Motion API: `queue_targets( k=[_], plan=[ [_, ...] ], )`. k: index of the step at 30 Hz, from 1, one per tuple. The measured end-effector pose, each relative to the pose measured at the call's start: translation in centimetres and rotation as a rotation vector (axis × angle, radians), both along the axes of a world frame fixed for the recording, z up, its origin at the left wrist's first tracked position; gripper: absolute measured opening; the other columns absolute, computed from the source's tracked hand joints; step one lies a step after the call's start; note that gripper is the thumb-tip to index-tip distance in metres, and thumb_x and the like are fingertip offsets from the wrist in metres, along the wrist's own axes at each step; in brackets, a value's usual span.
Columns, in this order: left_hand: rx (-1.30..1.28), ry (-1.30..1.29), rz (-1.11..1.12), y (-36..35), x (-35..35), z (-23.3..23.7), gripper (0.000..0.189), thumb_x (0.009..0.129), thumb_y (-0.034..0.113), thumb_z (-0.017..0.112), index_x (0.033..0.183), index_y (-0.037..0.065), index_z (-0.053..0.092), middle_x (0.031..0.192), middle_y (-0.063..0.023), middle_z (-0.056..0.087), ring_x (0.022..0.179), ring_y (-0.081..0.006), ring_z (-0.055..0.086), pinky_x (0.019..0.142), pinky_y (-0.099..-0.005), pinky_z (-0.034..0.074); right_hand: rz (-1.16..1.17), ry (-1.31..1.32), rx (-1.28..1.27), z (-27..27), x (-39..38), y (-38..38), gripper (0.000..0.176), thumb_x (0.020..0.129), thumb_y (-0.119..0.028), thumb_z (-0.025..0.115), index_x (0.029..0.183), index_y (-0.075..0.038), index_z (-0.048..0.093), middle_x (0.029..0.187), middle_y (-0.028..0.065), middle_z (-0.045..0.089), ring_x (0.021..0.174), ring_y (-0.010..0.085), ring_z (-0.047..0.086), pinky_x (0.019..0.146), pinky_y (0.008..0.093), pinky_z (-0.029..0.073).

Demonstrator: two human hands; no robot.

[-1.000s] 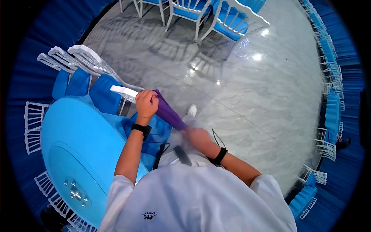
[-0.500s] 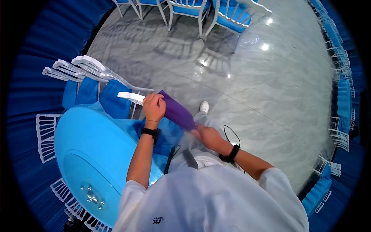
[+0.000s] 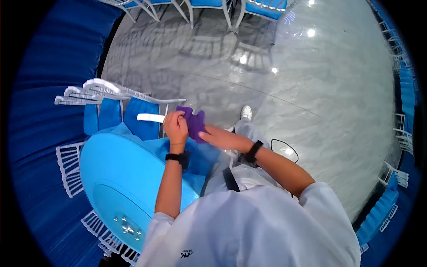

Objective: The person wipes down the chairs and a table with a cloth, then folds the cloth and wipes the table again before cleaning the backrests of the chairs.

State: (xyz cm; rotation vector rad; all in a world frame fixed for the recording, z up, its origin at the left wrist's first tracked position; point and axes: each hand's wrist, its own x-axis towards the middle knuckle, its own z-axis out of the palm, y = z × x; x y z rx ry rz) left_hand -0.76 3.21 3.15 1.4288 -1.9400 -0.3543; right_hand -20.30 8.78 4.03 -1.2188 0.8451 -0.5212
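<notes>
A purple cloth [image 3: 195, 123] lies bunched over the top rail of a white chair back [image 3: 150, 118], right in front of my body. My left hand [image 3: 176, 129] is closed around the rail at the cloth's left edge; whether it also pinches some cloth is hard to see. From the right, my right hand [image 3: 222, 137] grips the cloth, its thumb on top and its fingers partly hidden. Most of this chair is covered by my arms and the cloth.
On my left stands a round table [image 3: 118, 160] with a light-blue cover and a metal fitting [image 3: 127, 228]. White chairs with blue seats [image 3: 141, 113] line its far side. More chairs [image 3: 207, 3] stand ahead on the shiny grey floor [image 3: 213, 75]. Blue drapes [image 3: 49, 58] hang at left.
My right hand has moved up and left toward my left hand. The purple cloth, stretched long between the hands before, is now bunched and shorter. The left hand keeps its grip.
</notes>
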Motion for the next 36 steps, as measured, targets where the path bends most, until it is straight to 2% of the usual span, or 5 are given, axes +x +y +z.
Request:
queue_targets(
  k=[5,7,22,29,36],
  plan=[
    [0.097,0.051,0.045,0.6,-0.5,0.0,0.014,0.083,0.003,0.052,0.088,0.002,0.065,0.084,-0.0118,0.064,0.079,-0.0292,0.059,0.075,-0.0365,0.046,-0.121,-0.262,0.169,-2.7,-1.3,1.7,0.065,0.103,-0.047,0.027,0.148,0.000,0.026,0.152,0.0193,0.032,0.143,0.0308,0.022,0.117,0.0347,0.017],
    [0.177,0.136,0.186,1.1,-0.9,-0.1,0.017,0.085,0.004,0.052,0.095,0.001,0.065,0.090,-0.0125,0.065,0.085,-0.0296,0.060,0.082,-0.0370,0.047,0.125,0.135,0.221,-2.5,-1.4,0.5,0.064,0.103,-0.046,0.022,0.148,-0.001,0.026,0.153,0.0202,0.028,0.144,0.0318,0.022,0.118,0.0363,0.015],
    [0.311,-0.341,-0.135,-1.7,-0.6,2.9,0.016,0.079,0.013,0.058,0.091,0.008,0.067,0.086,-0.0095,0.067,0.080,-0.0315,0.063,0.077,-0.0425,0.046,0.119,-0.064,-0.009,-7.0,2.9,-4.5,0.037,0.101,-0.027,0.033,0.118,-0.001,0.054,0.125,0.0209,0.057,0.119,0.0351,0.052,0.100,0.0411,0.040],
    [0.653,-0.260,-0.182,-4.3,-1.1,3.6,0.012,0.080,0.012,0.059,0.086,0.006,0.068,0.088,-0.0115,0.070,0.076,-0.0301,0.067,0.070,-0.0375,0.052,0.196,-0.092,0.014,-13.3,3.1,-3.8,0.038,0.102,-0.031,0.034,0.123,-0.007,0.054,0.122,0.0180,0.059,0.115,0.0353,0.054,0.096,0.0419,0.042],
    [0.490,0.014,0.037,-2.4,-0.4,3.7,0.015,0.087,-0.001,0.049,0.090,-0.002,0.063,0.084,-0.0127,0.061,0.076,-0.0233,0.058,0.070,-0.0319,0.047,0.274,0.127,-0.171,-11.8,2.7,-6.4,0.033,0.098,-0.034,0.046,0.095,-0.003,0.059,0.093,0.0161,0.062,0.092,0.0375,0.058,0.083,0.0459,0.045]
  ],
)
